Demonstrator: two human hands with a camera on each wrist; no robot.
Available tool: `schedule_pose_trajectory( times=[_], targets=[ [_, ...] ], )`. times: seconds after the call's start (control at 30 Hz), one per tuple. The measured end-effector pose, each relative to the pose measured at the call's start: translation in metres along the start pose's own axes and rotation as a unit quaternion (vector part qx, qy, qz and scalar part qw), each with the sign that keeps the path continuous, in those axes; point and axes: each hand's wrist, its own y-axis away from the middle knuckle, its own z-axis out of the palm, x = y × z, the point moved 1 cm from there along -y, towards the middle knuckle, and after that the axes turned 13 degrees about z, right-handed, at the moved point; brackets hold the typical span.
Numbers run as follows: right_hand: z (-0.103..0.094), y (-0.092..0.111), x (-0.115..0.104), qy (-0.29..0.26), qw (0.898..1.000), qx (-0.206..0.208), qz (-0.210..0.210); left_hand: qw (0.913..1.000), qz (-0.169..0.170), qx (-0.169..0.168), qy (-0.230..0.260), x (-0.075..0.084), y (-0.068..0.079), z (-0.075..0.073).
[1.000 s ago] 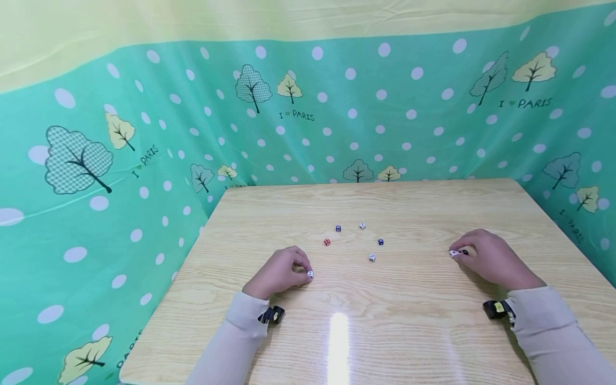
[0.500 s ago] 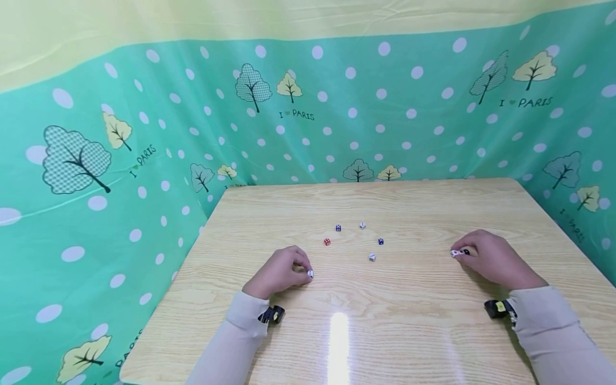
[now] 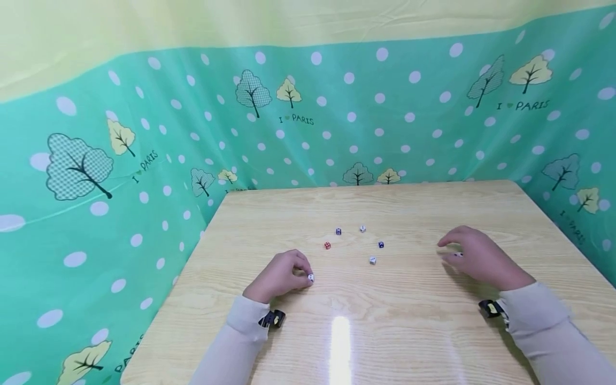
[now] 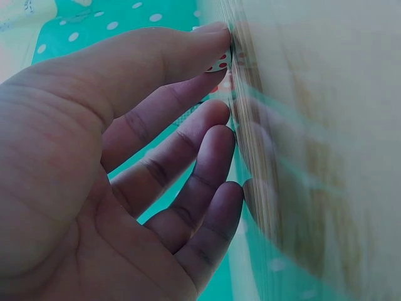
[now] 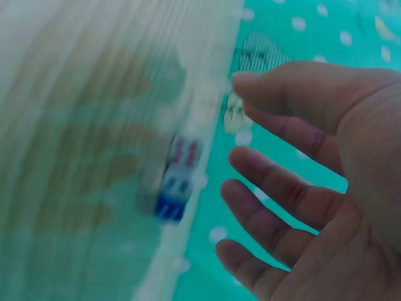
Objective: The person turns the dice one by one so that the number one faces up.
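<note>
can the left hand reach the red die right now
Probably yes: the red die lies just beyond the left hand with nothing between, though that hand pinches a white die, which may need releasing.

Behind the wood-grained desk (image 3: 409, 326), and along its left and right sides, hangs a green curtain (image 3: 334, 120) with pale dots, trees and "I PARIS" lettering, cream-topped; a white light reflection (image 3: 340, 350) streaks the desk's near part.
</note>
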Motion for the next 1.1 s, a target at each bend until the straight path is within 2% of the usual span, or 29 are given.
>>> schedule_pose_trajectory(
  times=[0.17,0.5,0.87,1.1],
  targets=[
    [0.007,-0.006,-0.034,0.018,0.998,0.004,-0.055,1.0000,0.000,0.003,0.005,0.001,0.000,0.000],
    [0.036,-0.022,-0.093,0.012,0.993,-0.063,-0.095,0.9999,0.009,0.001,0.006,0.003,-0.001,0.000],
    [0.054,-0.028,-0.131,0.051,0.992,-0.046,-0.102,1.0000,0.003,0.001,0.001,0.001,-0.001,0.000],
    [0.063,-0.032,-0.141,0.074,0.992,-0.030,-0.101,0.9999,-0.007,0.002,0.011,-0.001,0.001,0.000]
  ],
)
